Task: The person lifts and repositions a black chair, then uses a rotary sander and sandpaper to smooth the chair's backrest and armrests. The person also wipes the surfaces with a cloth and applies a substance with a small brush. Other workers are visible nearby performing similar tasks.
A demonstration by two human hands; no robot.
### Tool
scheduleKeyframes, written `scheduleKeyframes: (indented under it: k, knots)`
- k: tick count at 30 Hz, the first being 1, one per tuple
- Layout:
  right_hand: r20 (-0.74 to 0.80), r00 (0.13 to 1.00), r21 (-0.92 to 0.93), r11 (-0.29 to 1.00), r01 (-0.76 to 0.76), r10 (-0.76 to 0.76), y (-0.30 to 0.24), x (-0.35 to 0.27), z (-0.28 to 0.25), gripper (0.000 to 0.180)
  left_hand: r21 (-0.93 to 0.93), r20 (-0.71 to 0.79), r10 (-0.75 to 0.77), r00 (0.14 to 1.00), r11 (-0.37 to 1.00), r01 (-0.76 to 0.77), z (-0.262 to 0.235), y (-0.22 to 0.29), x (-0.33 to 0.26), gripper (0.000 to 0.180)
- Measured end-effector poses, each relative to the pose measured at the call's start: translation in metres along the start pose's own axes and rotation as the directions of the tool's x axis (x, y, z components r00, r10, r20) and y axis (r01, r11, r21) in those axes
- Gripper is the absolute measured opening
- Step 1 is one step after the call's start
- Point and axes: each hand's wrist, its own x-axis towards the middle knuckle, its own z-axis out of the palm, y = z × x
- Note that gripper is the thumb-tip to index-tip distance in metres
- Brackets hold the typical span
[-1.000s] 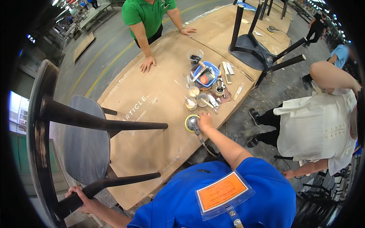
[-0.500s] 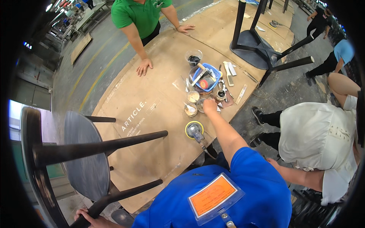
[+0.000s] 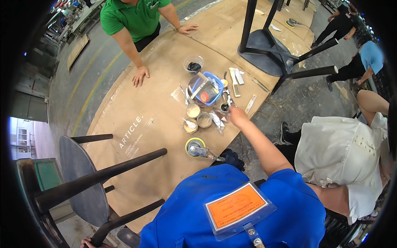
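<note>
Black and tan are broken by blue, green and orange.
The left chair (image 3: pixel 80 182) is coloured grey on its seat and black on its legs; the right chair (image 3: pixel 261 53) is likewise toned in dark grey and black. The tan board (image 3: pixel 161 99) is lettered in white. The grey sander (image 3: pixel 196 149) is rimmed in yellow. The blue basket (image 3: pixel 221 87) is dotted with a red disc (image 3: pixel 204 97). Cream is seen in one tub (image 3: pixel 192 110), black in the cup (image 3: pixel 194 66) and in the small pot (image 3: pixel 224 107). The plain blue shirt (image 3: pixel 182 202) is hung with an orange, white-bordered badge (image 3: pixel 237 206); plain green (image 3: pixel 126 17), white (image 3: pixel 331 153) and pale blue (image 3: pixel 371 57) shirts are also worn. The grey floor (image 3: pixel 269 120) is striped in yellow.
</note>
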Motion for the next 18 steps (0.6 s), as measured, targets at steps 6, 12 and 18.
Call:
scheduleKeyframes:
  k: [6, 12, 18]
  knots:
    - [0.037, 0.999, -0.287, 0.958, -0.012, 0.023, 0.003, 0.005, -0.041, 0.018, -0.032, 0.028, 0.013, 1.0, 0.999, -0.012, -0.011, -0.009, 0.005, 0.018]
    - [0.184, 0.98, -0.425, 0.905, 0.005, 0.081, -0.019, 0.043, -0.015, 0.02, -0.055, 0.081, 0.041, 0.996, 0.998, -0.036, -0.025, -0.013, 0.008, 0.013]
    - [0.235, 0.972, -0.485, 0.868, 0.112, 0.006, -0.021, 0.061, 0.005, 0.021, -0.137, 0.097, 0.092, 0.991, 0.988, -0.078, -0.03, -0.014, 0.01, 0.015]
